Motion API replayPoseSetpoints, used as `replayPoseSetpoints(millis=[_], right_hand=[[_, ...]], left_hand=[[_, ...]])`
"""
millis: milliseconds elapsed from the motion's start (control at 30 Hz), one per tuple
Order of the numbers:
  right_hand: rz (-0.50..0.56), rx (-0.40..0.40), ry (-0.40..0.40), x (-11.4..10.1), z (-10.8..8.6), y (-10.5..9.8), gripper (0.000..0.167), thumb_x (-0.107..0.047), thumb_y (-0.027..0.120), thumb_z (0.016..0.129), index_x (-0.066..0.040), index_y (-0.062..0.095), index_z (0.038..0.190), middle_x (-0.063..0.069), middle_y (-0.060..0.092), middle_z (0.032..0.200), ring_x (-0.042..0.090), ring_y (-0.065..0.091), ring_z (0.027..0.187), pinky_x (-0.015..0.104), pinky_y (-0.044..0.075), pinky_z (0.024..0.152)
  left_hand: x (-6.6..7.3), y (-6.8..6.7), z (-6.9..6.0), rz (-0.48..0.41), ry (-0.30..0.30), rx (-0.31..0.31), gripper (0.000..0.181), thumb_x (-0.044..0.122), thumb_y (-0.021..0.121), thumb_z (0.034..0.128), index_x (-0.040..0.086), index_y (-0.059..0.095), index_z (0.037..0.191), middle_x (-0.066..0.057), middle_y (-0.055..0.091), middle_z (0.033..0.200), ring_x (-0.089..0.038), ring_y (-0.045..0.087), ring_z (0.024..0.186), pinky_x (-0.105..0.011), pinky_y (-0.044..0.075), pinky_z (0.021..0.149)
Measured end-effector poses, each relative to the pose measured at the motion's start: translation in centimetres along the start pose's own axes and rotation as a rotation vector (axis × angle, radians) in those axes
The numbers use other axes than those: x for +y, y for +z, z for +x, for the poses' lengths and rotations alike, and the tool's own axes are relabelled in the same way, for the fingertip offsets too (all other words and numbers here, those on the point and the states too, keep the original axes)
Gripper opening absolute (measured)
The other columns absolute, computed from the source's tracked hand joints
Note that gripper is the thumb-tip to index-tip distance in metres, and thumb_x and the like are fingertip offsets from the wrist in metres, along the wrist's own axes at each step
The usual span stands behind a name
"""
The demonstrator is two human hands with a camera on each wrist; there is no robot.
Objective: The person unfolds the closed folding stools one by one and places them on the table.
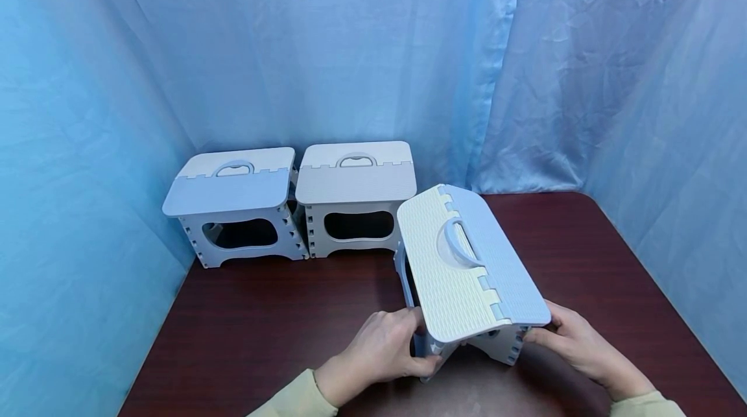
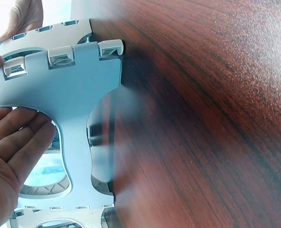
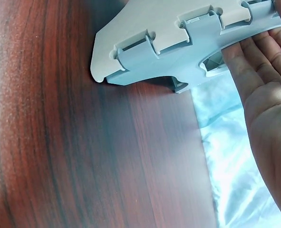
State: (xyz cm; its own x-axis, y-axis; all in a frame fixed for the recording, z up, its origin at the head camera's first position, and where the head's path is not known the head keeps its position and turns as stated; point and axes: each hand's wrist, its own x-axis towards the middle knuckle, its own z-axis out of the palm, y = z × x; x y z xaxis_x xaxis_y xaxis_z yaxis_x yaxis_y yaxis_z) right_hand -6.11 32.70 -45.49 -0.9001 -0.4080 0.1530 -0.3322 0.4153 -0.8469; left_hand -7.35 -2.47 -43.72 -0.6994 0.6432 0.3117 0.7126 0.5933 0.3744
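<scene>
In the head view a white folding step stool stands at an angle on the right-centre of the table, its two-part top slightly peaked along the hinge line. My left hand grips its near left leg panel. The left wrist view shows that hand's fingers reaching into the panel's oval opening, the thumb on the hinged edge. On the opposite side my right hand holds the other leg panel, fingers at its opening and thumb at the end. Part of the right thumb is cut off in the right wrist view.
Two more unfolded step stools, a left one and a middle one, stand side by side at the back of the dark red wooden table. Light blue curtains hang behind and along both sides.
</scene>
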Motion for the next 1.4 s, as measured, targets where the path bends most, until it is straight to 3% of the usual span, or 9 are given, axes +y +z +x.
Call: replayPoseSetpoints(millis=[400, 767, 1033, 1267, 1400], right_hand=[[-0.039, 0.020, 0.009, -0.2, 0.0, -0.2, 0.047, 0.002, 0.070, 0.092, -0.001, 0.059, 0.138, -0.025, 0.061, 0.130, -0.007, 0.060, 0.110, 0.018, 0.055, 0.079], [-0.032, 0.016, 0.025, -0.1, -0.1, -0.3, 0.046, 0.001, 0.070, 0.093, -0.001, 0.059, 0.138, -0.025, 0.062, 0.129, -0.006, 0.061, 0.109, 0.020, 0.056, 0.077], [-0.010, 0.022, 0.093, -0.6, 0.0, -0.3, 0.044, -0.003, 0.071, 0.093, 0.000, 0.060, 0.136, -0.024, 0.064, 0.125, -0.006, 0.061, 0.107, 0.021, 0.056, 0.076], [0.041, 0.009, 0.201, -0.8, 0.0, -0.6, 0.049, -0.009, 0.073, 0.094, 0.004, 0.057, 0.138, -0.027, 0.063, 0.125, -0.005, 0.061, 0.106, 0.024, 0.058, 0.076], [0.079, -0.003, 0.229, -0.8, -0.2, -1.0, 0.048, -0.009, 0.073, 0.094, 0.005, 0.057, 0.138, -0.023, 0.066, 0.122, -0.001, 0.064, 0.102, 0.025, 0.059, 0.075]], left_hand=[[0.0, -0.3, 0.0, -0.030, -0.013, -0.020, 0.039, 0.041, 0.085, 0.0750, 0.018, 0.061, 0.095, 0.012, 0.062, 0.077, 0.004, 0.051, 0.059, -0.015, 0.042, 0.051], [-0.1, -0.3, -0.2, -0.021, -0.015, -0.014, 0.039, 0.041, 0.085, 0.0747, 0.018, 0.061, 0.094, 0.008, 0.065, 0.078, 0.002, 0.053, 0.059, -0.016, 0.042, 0.050], [-0.2, -0.5, -0.3, -0.048, -0.035, -0.026, 0.038, 0.042, 0.086, 0.0756, 0.017, 0.062, 0.092, 0.008, 0.065, 0.079, 0.003, 0.051, 0.060, -0.014, 0.041, 0.051], [-0.4, -1.1, -0.5, -0.167, -0.069, -0.105, 0.034, 0.042, 0.084, 0.0842, 0.018, 0.067, 0.100, 0.008, 0.070, 0.091, 0.007, 0.055, 0.073, -0.008, 0.044, 0.064], [-0.8, -1.8, -0.7, -0.202, -0.047, -0.115, 0.032, 0.039, 0.081, 0.0884, 0.016, 0.070, 0.107, 0.005, 0.072, 0.098, 0.004, 0.063, 0.085, -0.011, 0.050, 0.074]])
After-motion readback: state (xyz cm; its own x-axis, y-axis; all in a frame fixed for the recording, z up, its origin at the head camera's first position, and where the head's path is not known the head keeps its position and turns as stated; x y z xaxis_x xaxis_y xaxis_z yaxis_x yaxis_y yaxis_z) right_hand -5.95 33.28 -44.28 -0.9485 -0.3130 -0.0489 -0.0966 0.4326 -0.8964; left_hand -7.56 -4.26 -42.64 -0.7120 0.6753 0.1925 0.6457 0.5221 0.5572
